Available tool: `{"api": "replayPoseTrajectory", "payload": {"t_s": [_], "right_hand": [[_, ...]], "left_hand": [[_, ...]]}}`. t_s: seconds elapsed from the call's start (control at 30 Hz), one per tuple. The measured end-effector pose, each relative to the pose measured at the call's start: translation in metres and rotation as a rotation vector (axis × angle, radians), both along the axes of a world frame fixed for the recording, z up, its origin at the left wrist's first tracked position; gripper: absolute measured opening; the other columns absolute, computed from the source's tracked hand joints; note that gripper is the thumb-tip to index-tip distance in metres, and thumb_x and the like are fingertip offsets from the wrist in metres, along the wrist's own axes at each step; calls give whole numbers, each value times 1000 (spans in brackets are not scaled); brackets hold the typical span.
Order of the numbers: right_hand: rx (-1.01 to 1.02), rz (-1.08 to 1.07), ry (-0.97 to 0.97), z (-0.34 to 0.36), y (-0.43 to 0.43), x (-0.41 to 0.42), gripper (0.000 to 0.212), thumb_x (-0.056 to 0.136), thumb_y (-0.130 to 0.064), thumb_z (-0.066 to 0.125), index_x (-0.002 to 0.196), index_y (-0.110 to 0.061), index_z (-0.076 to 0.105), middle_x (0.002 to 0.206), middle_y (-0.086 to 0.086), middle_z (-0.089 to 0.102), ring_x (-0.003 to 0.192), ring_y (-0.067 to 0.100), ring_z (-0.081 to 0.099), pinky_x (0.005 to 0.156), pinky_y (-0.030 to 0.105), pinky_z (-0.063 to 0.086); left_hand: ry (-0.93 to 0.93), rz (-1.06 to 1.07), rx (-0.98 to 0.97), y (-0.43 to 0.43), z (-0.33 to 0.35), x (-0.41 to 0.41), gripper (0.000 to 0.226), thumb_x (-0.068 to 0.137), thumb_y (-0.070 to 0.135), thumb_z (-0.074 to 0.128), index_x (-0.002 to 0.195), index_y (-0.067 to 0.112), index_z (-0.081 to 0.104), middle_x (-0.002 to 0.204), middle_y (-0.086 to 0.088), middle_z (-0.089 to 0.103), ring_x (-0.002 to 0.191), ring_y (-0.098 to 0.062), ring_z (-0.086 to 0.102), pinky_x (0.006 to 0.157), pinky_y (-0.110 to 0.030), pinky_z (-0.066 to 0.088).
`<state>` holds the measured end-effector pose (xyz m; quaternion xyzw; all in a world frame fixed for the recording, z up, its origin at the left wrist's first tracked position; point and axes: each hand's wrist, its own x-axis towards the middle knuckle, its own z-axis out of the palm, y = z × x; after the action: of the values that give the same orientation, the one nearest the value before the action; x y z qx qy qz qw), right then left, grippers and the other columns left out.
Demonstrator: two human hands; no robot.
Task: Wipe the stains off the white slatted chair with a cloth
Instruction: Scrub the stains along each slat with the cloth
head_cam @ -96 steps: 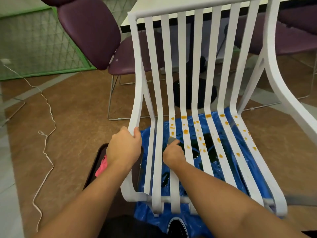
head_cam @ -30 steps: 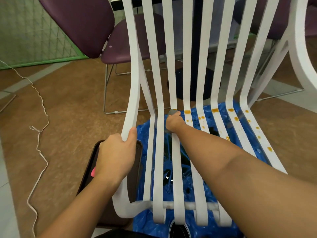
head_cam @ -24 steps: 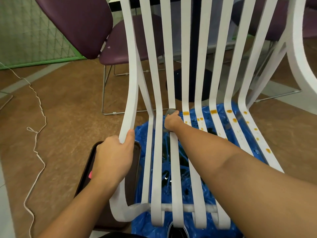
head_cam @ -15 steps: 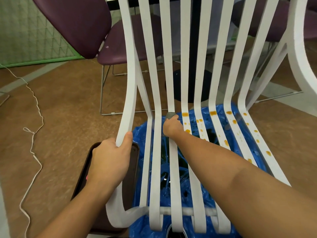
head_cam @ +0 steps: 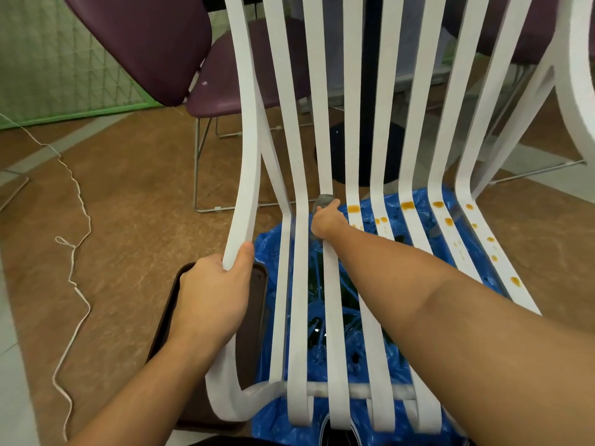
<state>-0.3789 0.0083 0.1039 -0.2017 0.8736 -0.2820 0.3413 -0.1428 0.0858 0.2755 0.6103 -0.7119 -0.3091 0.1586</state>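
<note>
Brown floor [head_cam: 135, 194] lies all around the white chair [head_cam: 299, 317], and under the chair we see a blue plastic bag [head_cam: 354, 342]. Nearest to us, at the front edge of the chair, the slats look clean. A little further in, the left hand [head_cam: 212, 300] grips the left outer rail of the chair, with its fingers curled round the rail and the thumb on top; we judge that it steadies the chair. Beside this rail, on the floor, there is a dark tray [head_cam: 254, 317].

Further on, at the bend where the seat meets the back, the right hand [head_cam: 325, 220] holds a small grey cloth [head_cam: 324, 199] and presses it on a slat left of the middle. The fingers are curled round the cloth.

We see no marks on the left slats of the chair. The slats on the right of the cloth carry orange stains [head_cam: 407, 206], from the bend down toward the front edge. So we judge that the work is less than half done: several stained slats on the right side are left.

Behind the chair stands a purple chair [head_cam: 145, 43].
</note>
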Motion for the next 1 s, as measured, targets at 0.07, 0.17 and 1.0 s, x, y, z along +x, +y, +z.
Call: {"api": "replayPoseTrajectory", "payload": {"t_s": [0.07, 0.17, 1.0], "right_hand": [[67, 1, -20, 2, 4, 4, 69, 105, -27, 42, 156, -7, 0, 151, 22, 37, 135, 39, 43, 106, 48, 41], [95, 37, 38, 1, 15, 15, 75, 102, -20, 48, 154, -1, -1, 144, 23, 46, 129, 37, 51, 100, 44, 47], [8, -84, 188, -18, 111, 101, 53, 104, -41, 41, 140, -9, 19, 100, 12, 67, 83, 28, 69, 63, 39, 59]], "left_hand": [[-15, -3, -4, 0, 0, 0, 52, 102, 52, 47, 64, 17, 51, 51, 3, 49, 33, -5, 45, 31, -12, 28], [-22, -10, -7, 0, 1, 0, 51, 102, 52, 47, 64, 18, 50, 52, 3, 50, 34, -6, 44, 30, -12, 27], [-112, -15, -74, 8, 3, -2, 52, 103, 54, 43, 92, 7, 65, 71, -3, 61, 54, -13, 55, 40, -21, 31]]}}
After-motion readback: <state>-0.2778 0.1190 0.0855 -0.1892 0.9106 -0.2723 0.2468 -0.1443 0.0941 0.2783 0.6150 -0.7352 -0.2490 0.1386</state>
